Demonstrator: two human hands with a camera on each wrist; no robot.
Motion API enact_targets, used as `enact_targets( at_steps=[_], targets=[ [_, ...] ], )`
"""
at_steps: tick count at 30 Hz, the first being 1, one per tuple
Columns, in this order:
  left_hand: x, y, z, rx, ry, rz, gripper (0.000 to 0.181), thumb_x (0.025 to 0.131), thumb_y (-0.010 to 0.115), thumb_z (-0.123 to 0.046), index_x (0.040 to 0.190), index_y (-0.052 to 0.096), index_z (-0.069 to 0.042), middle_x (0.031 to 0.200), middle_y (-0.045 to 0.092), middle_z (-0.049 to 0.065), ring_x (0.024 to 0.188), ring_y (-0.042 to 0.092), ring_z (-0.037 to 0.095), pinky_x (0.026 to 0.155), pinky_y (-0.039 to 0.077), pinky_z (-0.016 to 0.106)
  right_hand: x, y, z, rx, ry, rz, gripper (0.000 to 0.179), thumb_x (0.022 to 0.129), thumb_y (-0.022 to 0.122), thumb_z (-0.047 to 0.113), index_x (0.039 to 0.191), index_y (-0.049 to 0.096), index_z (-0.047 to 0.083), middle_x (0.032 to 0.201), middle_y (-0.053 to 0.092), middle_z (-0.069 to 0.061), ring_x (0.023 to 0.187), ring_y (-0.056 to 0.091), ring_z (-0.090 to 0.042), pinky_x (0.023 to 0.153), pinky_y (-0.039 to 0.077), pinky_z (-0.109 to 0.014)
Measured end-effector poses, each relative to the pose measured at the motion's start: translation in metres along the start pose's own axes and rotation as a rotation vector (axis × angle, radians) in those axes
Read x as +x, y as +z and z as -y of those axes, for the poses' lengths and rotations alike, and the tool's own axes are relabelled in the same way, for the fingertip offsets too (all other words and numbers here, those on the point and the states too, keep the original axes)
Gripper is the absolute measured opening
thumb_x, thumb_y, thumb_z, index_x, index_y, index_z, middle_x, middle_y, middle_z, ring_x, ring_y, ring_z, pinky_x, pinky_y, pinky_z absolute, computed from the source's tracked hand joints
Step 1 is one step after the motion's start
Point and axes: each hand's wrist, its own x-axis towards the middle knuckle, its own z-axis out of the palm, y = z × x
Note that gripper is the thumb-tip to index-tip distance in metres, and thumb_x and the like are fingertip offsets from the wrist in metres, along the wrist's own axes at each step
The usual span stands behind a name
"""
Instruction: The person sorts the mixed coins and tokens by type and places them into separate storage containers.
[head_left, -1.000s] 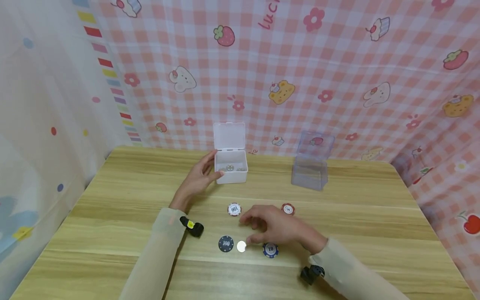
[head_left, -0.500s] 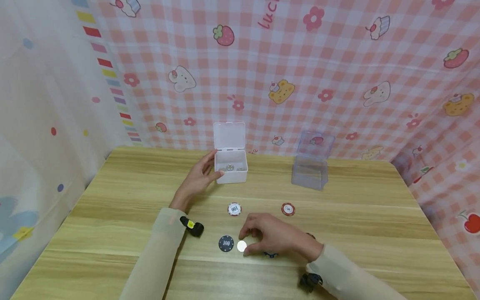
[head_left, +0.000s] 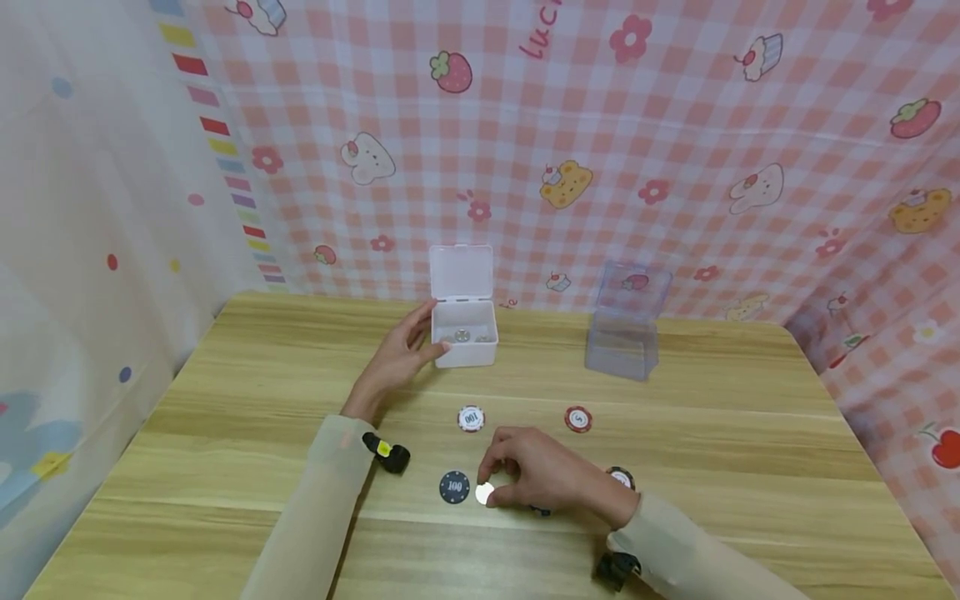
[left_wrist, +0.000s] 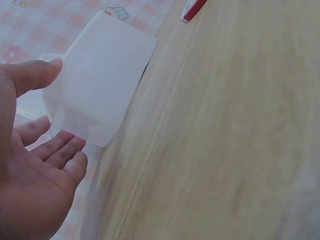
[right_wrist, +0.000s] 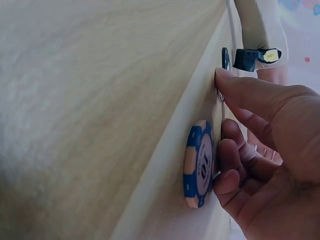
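Observation:
My left hand holds the small white plastic box at its left side, thumb at the front rim and fingers along the side. The box's lid stands raised, and several silver coins lie inside. In the left wrist view, thumb and fingers surround one corner of the box. On the table, my right hand has thumb and forefinger at opposite edges of a shiny silver coin, pinching it. A black 100 poker chip lies just left of the coin. Under the right hand is a blue 10 poker chip, mostly hidden in the head view.
A clear purplish box with its lid up stands at the back right. Between the boxes and my right hand lie a white 100 chip and a red 5 chip. Another dark-edged chip peeks out beside the right wrist.
My right hand has moved down slightly and brought its thumb and forefinger to the silver coin's edges, covering more of the blue chip. My left hand stays on the white box.

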Motion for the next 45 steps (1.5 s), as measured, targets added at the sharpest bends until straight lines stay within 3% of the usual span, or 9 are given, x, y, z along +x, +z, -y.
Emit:
enact_targets(
  at_steps=[21,27,38,45],
  targets=[
    [0.000,0.000,0.001,0.000,0.008,-0.007,0.078,0.098,0.069,-0.014,0.163,0.026,-0.017,0.163,0.036,0.015,0.157,0.026,0.032,0.131,0.020,0.043,0.002,-0.002,-0.001,0.022,-0.035,0.010,0.015,0.084,0.081,0.012,0.093,0.072,0.021,0.085,0.065,0.009,0.074,0.056,-0.002,0.065,0.049,-0.016],
    [0.001,0.000,0.002,-0.009,0.015,-0.007,0.079,0.098,0.069,-0.012,0.163,0.026,-0.015,0.164,0.035,0.015,0.157,0.026,0.033,0.131,0.020,0.044,0.002,-0.004,-0.001,0.072,0.003,0.021,0.014,0.088,0.080,0.014,0.086,0.070,0.024,0.074,0.063,0.016,0.065,0.055,0.004,0.059,0.051,-0.016],
    [0.000,0.001,0.001,-0.002,0.009,-0.012,0.077,0.098,0.068,-0.012,0.163,0.027,-0.015,0.164,0.035,0.014,0.157,0.027,0.033,0.131,0.021,0.044,0.000,-0.008,-0.005,0.126,0.024,0.049,0.015,0.094,0.072,0.011,0.088,0.076,0.024,0.074,0.067,0.016,0.064,0.056,0.003,0.058,0.051,-0.016],
    [0.001,0.001,0.003,0.000,0.020,-0.014,0.077,0.098,0.068,-0.012,0.163,0.027,-0.015,0.164,0.035,0.013,0.156,0.028,0.032,0.131,0.020,0.044,0.001,-0.010,-0.008,0.158,0.051,0.007,0.013,0.094,0.074,0.013,0.088,0.076,0.025,0.074,0.068,0.014,0.063,0.056,0.001,0.058,0.051,-0.017]
  ],
)
